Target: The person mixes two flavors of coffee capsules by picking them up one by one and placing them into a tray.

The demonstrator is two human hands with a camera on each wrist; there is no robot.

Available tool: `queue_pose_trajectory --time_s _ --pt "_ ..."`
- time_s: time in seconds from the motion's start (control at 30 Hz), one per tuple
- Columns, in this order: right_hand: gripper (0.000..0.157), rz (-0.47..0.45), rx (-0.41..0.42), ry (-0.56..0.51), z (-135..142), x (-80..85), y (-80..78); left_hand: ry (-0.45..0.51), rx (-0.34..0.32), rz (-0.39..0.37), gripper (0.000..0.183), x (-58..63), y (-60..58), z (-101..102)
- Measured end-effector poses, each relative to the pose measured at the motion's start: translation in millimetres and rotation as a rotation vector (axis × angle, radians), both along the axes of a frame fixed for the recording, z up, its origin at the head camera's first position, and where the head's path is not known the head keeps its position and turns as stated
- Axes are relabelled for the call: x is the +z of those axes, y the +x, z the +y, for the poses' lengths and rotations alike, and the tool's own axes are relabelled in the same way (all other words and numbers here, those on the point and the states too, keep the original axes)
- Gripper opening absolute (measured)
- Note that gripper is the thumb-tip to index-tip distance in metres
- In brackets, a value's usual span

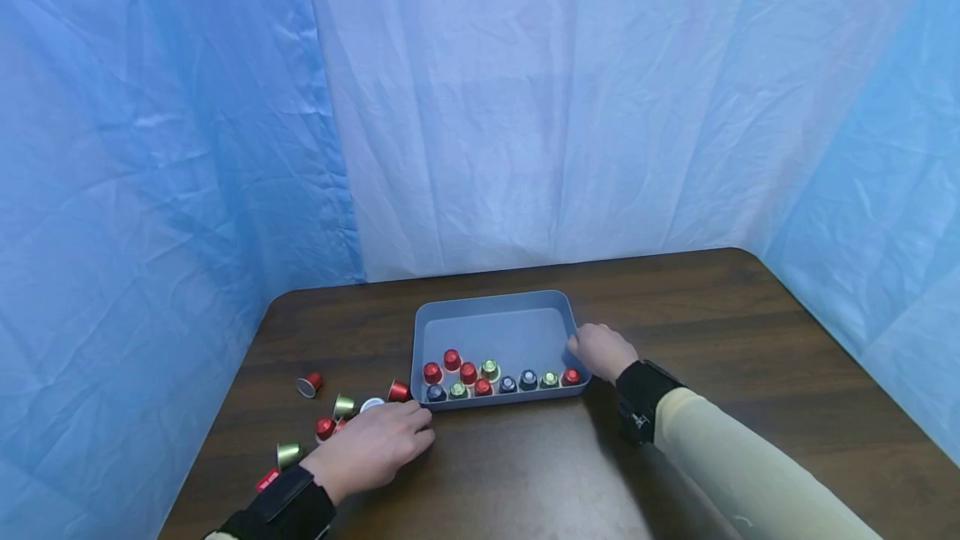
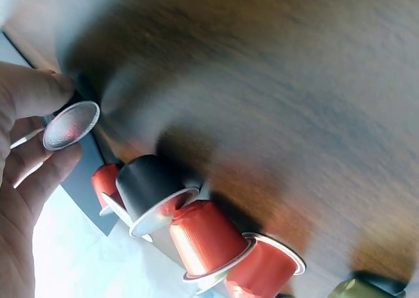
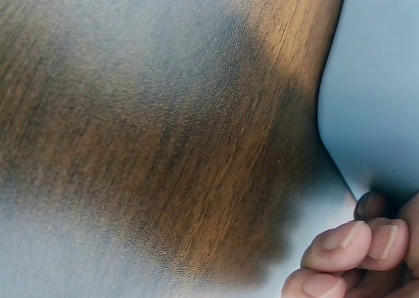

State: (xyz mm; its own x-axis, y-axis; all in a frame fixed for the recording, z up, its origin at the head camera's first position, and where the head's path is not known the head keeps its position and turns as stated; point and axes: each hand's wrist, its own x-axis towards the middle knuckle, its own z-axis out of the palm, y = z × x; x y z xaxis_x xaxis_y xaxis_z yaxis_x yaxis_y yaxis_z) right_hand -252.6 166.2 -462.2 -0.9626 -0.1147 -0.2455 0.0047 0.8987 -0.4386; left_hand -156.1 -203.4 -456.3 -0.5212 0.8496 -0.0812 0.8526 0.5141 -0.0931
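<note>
My left hand point(image 1: 375, 447) is low over the table, just left of the tray's front corner. In the left wrist view its thumb and fingers pinch a coffee capsule point(image 2: 71, 126), foil lid facing the camera; most of its body is hidden. My right hand point(image 1: 603, 351) grips the right side of the blue-grey tray point(image 1: 491, 303), fingers curled at its rim. Inside the tray, red, green and dark blue capsules stand lid down, with a full row along the front wall and several behind. Beside the left hand lie a black capsule point(image 2: 149, 188) and a red capsule point(image 2: 206, 240).
More loose capsules lie left of the tray: a red capsule point(image 1: 312, 382) on its side, a green capsule point(image 1: 288, 455) and several others close together. The brown wooden table point(image 1: 690, 298) is bordered by blue sheet curtains point(image 1: 487, 123) at the back and sides.
</note>
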Motion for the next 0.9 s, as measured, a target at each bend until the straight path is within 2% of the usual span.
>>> queue_pose_trajectory --time_s 0.23,0.37,0.6,0.9 --pt "0.033 -0.013 -0.007 0.005 0 0.9 -0.3 0.121 -0.072 0.037 0.035 -0.9 2.3 4" --pt "0.033 -0.012 -0.005 0.007 0 0.7 -0.5 0.183 -0.086 0.045 0.031 -1.0 3.5 7" --pt "0.033 -0.013 -0.005 0.013 0 0.2 -1.3 0.278 -0.061 -0.009 0.034 5.6 4.2 16" --pt "0.033 -0.015 -0.012 0.008 0 -0.2 -1.3 0.385 -0.008 -0.017 0.036 16.4 0.9 26"
